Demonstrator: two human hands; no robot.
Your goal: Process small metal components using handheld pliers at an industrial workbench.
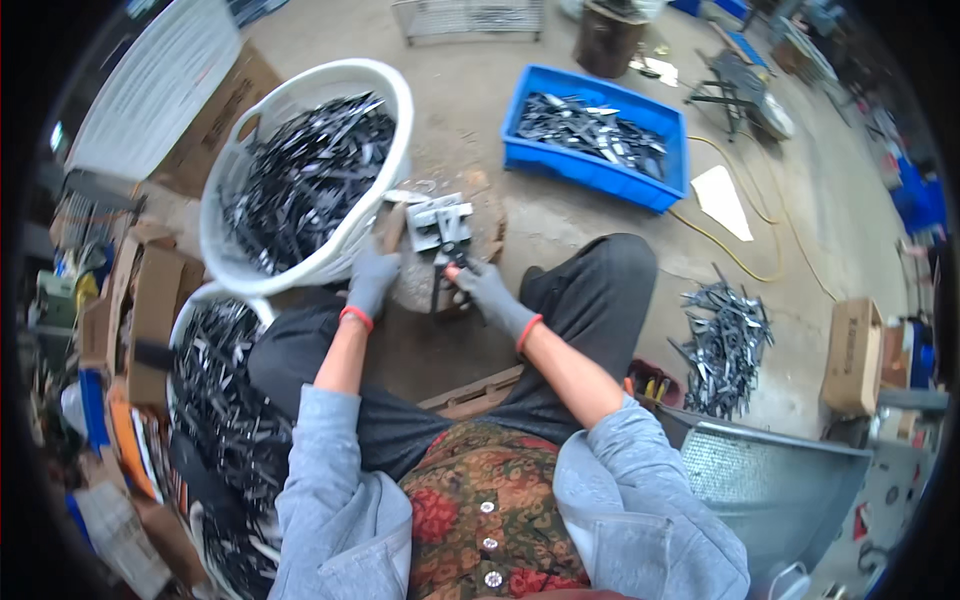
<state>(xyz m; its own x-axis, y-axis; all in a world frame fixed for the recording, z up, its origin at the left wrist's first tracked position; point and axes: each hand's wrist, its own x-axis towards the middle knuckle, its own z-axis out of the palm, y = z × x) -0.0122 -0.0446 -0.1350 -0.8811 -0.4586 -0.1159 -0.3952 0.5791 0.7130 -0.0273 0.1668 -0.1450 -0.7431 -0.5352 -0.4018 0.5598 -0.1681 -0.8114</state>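
Observation:
My left hand (374, 279), in a grey glove with a red cuff, is closed round the wooden handle of what looks like a hammer (394, 228). Its head end lies beside a silver metal fixture (437, 222) on a round, stump-like block (415, 290). My right hand (492, 298), gloved the same way, closes on a dark metal piece (441, 280) at the near side of the fixture. Blur hides that piece's exact shape, and a small red spot shows at my fingertips.
A white basket (400, 100) of dark metal strips stands at the left, with another full container (185, 325) below it. A blue bin (595, 170) of strips sits ahead right. Loose strips (725, 345) lie on the floor near a metal tub (770, 480) and a yellow cord (745, 270).

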